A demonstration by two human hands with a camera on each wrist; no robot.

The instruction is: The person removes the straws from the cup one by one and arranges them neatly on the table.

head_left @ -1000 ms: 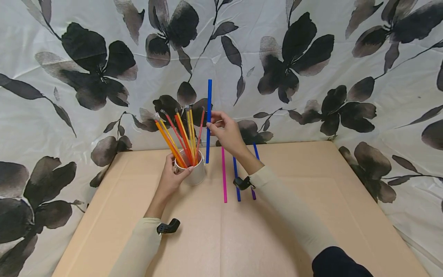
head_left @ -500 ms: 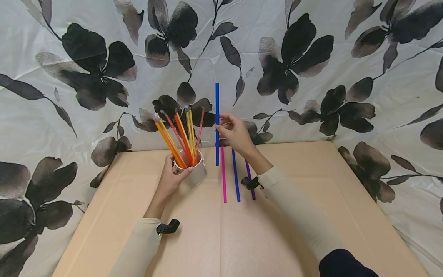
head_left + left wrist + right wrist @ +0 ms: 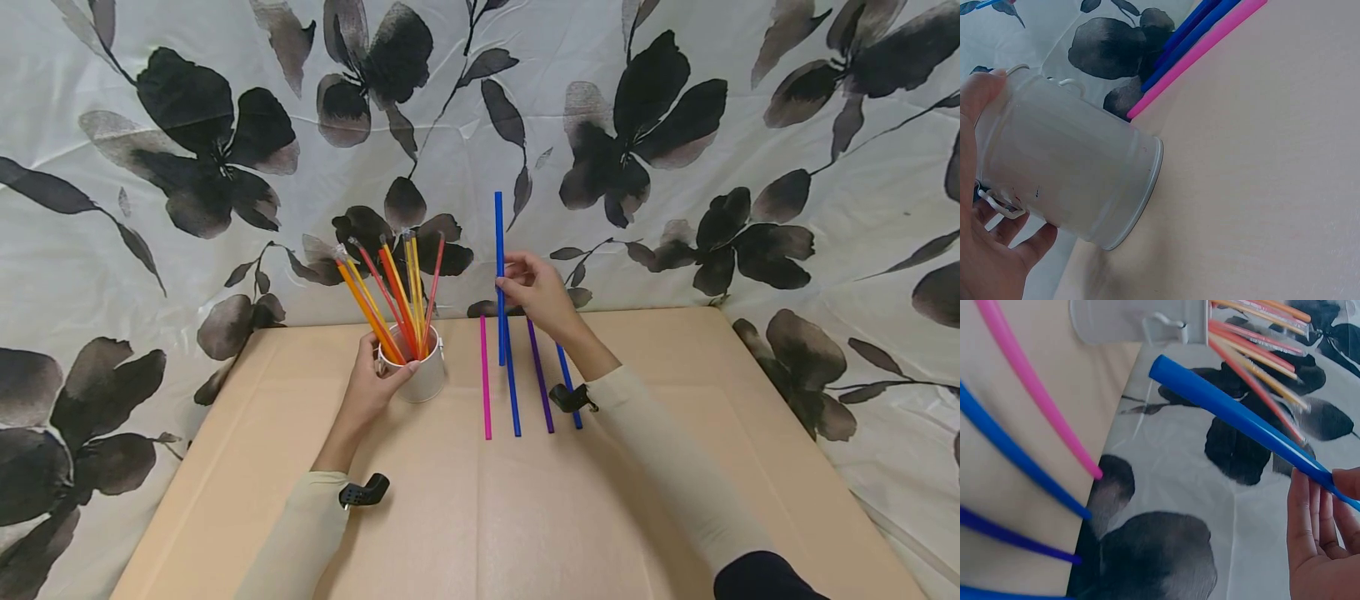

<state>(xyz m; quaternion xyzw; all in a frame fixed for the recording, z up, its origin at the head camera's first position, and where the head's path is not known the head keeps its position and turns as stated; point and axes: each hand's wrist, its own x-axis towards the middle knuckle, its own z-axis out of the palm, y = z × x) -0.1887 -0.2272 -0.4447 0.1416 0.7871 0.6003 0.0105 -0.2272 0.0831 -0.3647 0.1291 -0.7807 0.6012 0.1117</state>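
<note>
My left hand [image 3: 375,385] grips the small white pail [image 3: 426,382] by its side near the rim, and the pail stands on the table. Orange, red and yellow sticks [image 3: 395,292] with clear tips lean inside it. My right hand [image 3: 542,292] pinches a long blue straw [image 3: 499,229] between thumb and fingers, upright and to the right of the pail. In the right wrist view, the lower end of that straw [image 3: 1210,397] points toward the pail side. Below and right of this hand lie a pink straw [image 3: 485,383], a blue straw [image 3: 513,387], and a purple straw [image 3: 542,383].
Another blue straw [image 3: 564,365] lies at the right of the row, partly hidden by the right wrist camera [image 3: 572,398]. The tan table [image 3: 420,517] ends at a back edge against a white cloth [image 3: 510,50] printed with dark flowers.
My right hand has moved right and slightly down with the upright blue straw, away from the pail. More of the row of lying straws shows. The left hand and the pail stay in place.
</note>
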